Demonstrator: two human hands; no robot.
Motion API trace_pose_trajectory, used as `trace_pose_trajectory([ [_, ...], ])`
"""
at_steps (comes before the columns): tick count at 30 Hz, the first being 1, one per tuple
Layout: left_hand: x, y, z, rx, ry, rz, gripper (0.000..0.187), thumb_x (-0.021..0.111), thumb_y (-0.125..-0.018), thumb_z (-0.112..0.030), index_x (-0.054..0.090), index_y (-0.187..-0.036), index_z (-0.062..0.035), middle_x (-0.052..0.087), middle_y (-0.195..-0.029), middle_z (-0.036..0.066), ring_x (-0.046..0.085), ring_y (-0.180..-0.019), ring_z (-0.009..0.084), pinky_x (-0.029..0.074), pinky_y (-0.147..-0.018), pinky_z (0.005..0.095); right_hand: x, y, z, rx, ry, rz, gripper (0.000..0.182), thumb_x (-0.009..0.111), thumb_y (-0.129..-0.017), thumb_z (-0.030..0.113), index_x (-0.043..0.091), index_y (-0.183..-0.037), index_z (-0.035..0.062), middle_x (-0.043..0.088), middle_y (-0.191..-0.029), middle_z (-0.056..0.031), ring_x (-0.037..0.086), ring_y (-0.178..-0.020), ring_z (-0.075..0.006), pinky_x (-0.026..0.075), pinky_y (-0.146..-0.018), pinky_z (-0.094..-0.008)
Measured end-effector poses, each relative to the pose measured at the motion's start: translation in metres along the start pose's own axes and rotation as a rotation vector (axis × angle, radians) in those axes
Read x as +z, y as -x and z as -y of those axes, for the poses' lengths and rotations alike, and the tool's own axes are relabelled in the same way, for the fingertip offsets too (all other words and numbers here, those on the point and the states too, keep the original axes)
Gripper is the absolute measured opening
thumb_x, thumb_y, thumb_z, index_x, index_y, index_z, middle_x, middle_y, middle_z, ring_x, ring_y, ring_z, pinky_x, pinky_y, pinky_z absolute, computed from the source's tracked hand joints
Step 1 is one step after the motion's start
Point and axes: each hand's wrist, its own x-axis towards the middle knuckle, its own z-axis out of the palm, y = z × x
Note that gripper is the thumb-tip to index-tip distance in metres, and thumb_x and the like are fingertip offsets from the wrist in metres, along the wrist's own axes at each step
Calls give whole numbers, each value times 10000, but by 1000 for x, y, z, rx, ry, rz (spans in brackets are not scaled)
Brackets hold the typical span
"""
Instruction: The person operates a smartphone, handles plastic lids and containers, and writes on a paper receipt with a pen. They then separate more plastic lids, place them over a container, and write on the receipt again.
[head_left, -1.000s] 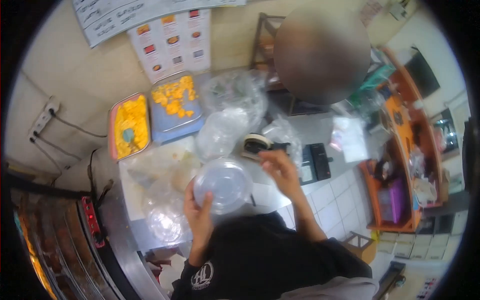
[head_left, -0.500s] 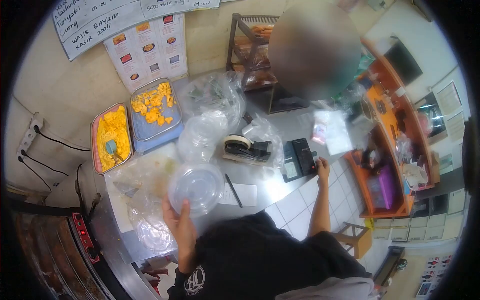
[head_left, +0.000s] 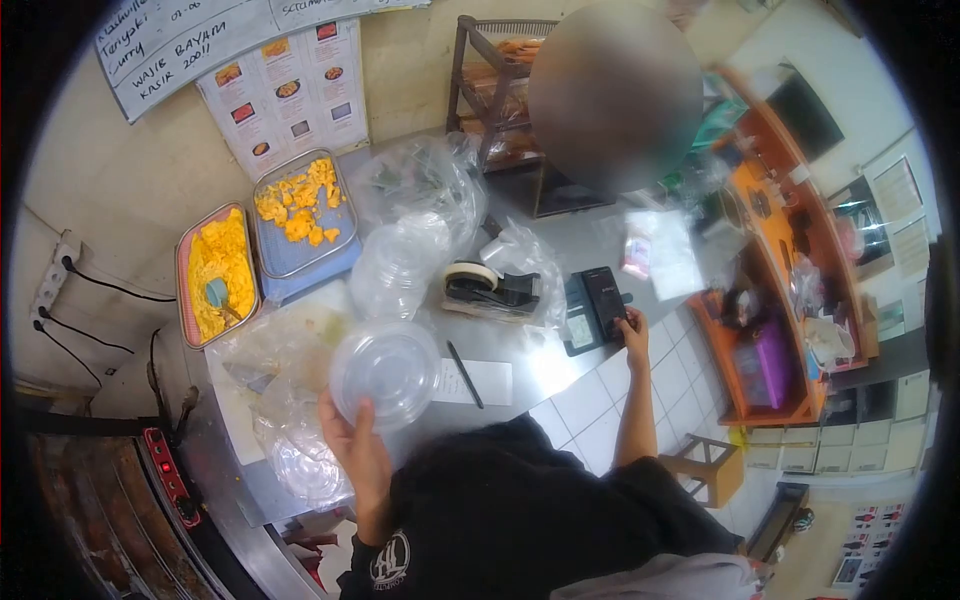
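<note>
While our left hand (head_left: 358, 450) is closed on the near left rim of a round clear container (head_left: 385, 372), thumb lapped over the edge, our right hand (head_left: 632, 337) is stretched well out to the other side, at a dark phone-like device (head_left: 604, 298). Most of that device lies just beyond our right fingertips and a little to their left; they meet it at its near right corner. Its long axis runs away from us, the far end leaning slightly left, so our right hand sits at one short end rather than across the middle. Those fingers are drawn narrow, but whether they pinch the device or only rest against it we cannot tell. An open flap (head_left: 580, 320) lies along its left side, farther from our right hand.

Our left hand is well apart from the device. Between our hands, nearer the left, a black pen (head_left: 464, 372) slants over a paper slip (head_left: 492, 383), just right of the container. Farther out, ahead and left of our right hand, stands a tape dispenser (head_left: 490, 290); more clear containers (head_left: 385, 275) lie beyond the left.
</note>
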Motion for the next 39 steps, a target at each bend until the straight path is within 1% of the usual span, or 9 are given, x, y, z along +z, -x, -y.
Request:
trace_pose_trajectory([
  [6, 5, 0, -4, -21, 57, -49, 410, 586, -806, 0, 425, -1183, 5, 498, -1126, 84, 474, -1038, 162, 347, -923, 297, -5, -2, -5, -15, 52, 38, 399, 602, -722, 0, 504, -1109, 7, 548, -909, -49, 530, -795, -123, 426, -728, -239],
  [16, 15, -14, -17, 54, 113, -9, 409, 546, -822, -6, 405, -1205, 16, 483, -1163, 100, 478, -1061, 180, 351, -955, 331, -8, 7, 0, -1, 5, -27, 317, 497, -821, 67, 517, -1131, 5, 550, -978, -65, 527, -854, -135, 412, -784, -248],
  [22, 79, -83, -24, 826, -666, 273, 256, 619, -684, 20, 617, -937, -23, 506, -904, 96, 489, -911, 224, 361, -926, 363, 6, 7, 3, -35, -64, -294, 275, 544, -836, 123, 541, -1083, 1, 564, -895, -59, 527, -811, -131, 410, -769, -245],
  [27, 90, -152, 59, 934, -1164, 558, 296, 587, -648, 6, 656, -927, -65, 521, -888, 103, 497, -914, 267, 324, -980, 473, 18, -1, 20, -262, 122, -543, 215, 571, -815, 123, 587, -997, 10, 568, -828, -41, 517, -757, -107, 411, -695, -240],
  [29, 78, -155, 78, 730, -1441, 754, 355, 538, -653, 47, 634, -975, -66, 521, -1002, 119, 460, -1046, 294, 283, -1018, 471, 29, 3, 49, -309, 132, -560, 198, 583, -810, 129, 599, -974, 19, 561, -816, -33, 508, -744, -94, 412, -664, -235],
  [32, 77, -131, 62, 779, -1266, 694, 449, 519, -660, 58, 589, -1082, -80, 506, -1073, 130, 427, -1124, 292, 267, -1020, 495, 61, 19, 118, -238, 144, -578, 180, 584, -820, 128, 596, -966, 23, 554, -809, -24, 498, -751, -92, 409, -666, -244],
  [34, 75, -104, 21, 773, -1154, 730, 500, 525, -683, 54, 536, -1162, -87, 475, -1166, 132, 407, -1162, 295, 265, -1024, 489, 82, 23, 143, -395, 138, -511, 148, 567, -844, 123, 592, -950, 23, 549, -816, -19, 489, -766, -92, 399, -698, -241],
  [36, 68, -61, -30, 624, -879, 753, 415, 537, -717, 34, 573, -1117, -71, 511, -1130, 134, 469, -1094, 306, 322, -987, 470, 118, 34, 170, -562, 126, -389, 120, 561, -852, 104, 582, -929, 15, 554, -850, -25, 497, -779, -99, 400, -711, -233],
  [39, 17, -8, -69, 766, -685, 678, 270, 566, -743, 8, 621, -1004, -35, 567, -1017, 150, 539, -980, 303, 415, -884, 412, 191, 77, 211, -719, 77, -20, 107, 551, -843, 70, 581, -924, 7, 568, -861, -54, 522, -800, -125, 409, -731, -239],
])
